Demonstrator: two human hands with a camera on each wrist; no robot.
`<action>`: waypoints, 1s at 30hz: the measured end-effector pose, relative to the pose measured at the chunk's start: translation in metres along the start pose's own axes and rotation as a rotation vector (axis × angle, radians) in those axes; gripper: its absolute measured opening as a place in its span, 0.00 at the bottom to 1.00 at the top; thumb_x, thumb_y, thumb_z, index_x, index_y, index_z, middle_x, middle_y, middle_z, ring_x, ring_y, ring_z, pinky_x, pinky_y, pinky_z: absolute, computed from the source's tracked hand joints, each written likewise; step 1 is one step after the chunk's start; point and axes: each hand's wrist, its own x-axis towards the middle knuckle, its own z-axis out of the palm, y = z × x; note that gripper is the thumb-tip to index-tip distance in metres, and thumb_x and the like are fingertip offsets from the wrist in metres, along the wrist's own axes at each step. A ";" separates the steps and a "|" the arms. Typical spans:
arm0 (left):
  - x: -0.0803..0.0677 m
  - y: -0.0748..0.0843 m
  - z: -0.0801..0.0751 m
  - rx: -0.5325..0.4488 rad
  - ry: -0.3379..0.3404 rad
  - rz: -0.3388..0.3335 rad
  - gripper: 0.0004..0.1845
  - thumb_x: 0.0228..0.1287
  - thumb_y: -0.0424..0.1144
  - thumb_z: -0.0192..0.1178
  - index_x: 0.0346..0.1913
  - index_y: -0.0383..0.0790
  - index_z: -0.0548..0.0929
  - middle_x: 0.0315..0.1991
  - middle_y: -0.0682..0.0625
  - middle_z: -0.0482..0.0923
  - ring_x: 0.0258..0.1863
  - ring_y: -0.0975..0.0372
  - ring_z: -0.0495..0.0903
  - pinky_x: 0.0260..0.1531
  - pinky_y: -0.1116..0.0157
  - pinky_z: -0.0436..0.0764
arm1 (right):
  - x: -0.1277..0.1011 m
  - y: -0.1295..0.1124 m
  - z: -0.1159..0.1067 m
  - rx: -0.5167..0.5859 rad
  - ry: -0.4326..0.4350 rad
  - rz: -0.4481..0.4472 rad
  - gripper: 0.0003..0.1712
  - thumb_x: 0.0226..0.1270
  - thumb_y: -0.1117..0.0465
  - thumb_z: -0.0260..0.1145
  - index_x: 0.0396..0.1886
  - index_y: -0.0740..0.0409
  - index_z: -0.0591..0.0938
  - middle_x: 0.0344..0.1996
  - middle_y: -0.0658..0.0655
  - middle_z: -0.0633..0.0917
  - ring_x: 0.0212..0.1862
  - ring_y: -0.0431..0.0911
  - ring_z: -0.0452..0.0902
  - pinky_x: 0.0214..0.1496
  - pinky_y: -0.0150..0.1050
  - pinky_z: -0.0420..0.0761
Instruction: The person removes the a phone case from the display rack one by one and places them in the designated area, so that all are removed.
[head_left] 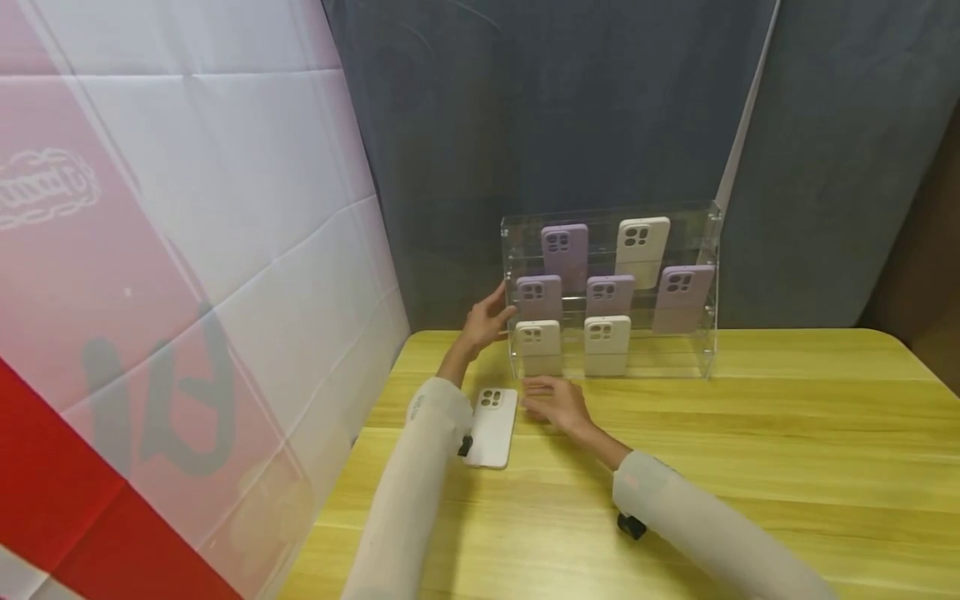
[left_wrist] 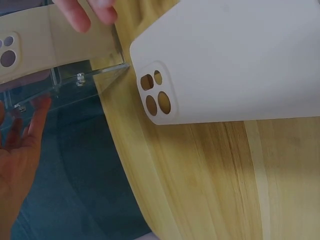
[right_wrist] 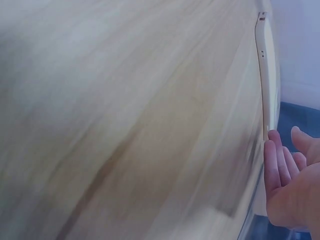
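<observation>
Open tabletop right of the white case; acrylic display rack blocking behind, backdrop close left.

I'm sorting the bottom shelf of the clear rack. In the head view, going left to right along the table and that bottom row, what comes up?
White phone case on the table → right hand → bottom-left cream case → bottom-right cream case.

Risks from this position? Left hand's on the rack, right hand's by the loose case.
1. The left hand touches the clear display rack's left edge; a push might shift it and tip the leaning cases.
2. The white case on the table lies near the left sleeve, which might drag it.
</observation>
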 end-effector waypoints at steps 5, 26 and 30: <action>0.002 -0.002 0.000 0.016 0.018 0.008 0.34 0.79 0.38 0.60 0.82 0.58 0.61 0.78 0.36 0.63 0.65 0.41 0.78 0.49 0.53 0.91 | -0.003 -0.001 -0.012 0.047 -0.026 -0.001 0.23 0.64 0.74 0.73 0.59 0.74 0.82 0.50 0.72 0.87 0.39 0.60 0.91 0.41 0.46 0.93; 0.006 -0.003 0.005 0.053 0.132 0.024 0.35 0.72 0.38 0.68 0.79 0.55 0.68 0.75 0.36 0.67 0.62 0.39 0.80 0.41 0.51 0.92 | -0.016 0.007 -0.079 -0.077 -0.020 -0.092 0.23 0.67 0.70 0.73 0.60 0.75 0.81 0.51 0.73 0.87 0.38 0.58 0.91 0.41 0.54 0.92; 0.007 -0.002 0.007 0.059 0.146 0.016 0.35 0.72 0.38 0.68 0.78 0.56 0.70 0.72 0.38 0.72 0.62 0.41 0.80 0.38 0.55 0.93 | -0.021 0.007 -0.094 -0.083 -0.001 -0.095 0.23 0.67 0.70 0.73 0.59 0.76 0.81 0.51 0.73 0.86 0.39 0.59 0.91 0.42 0.53 0.92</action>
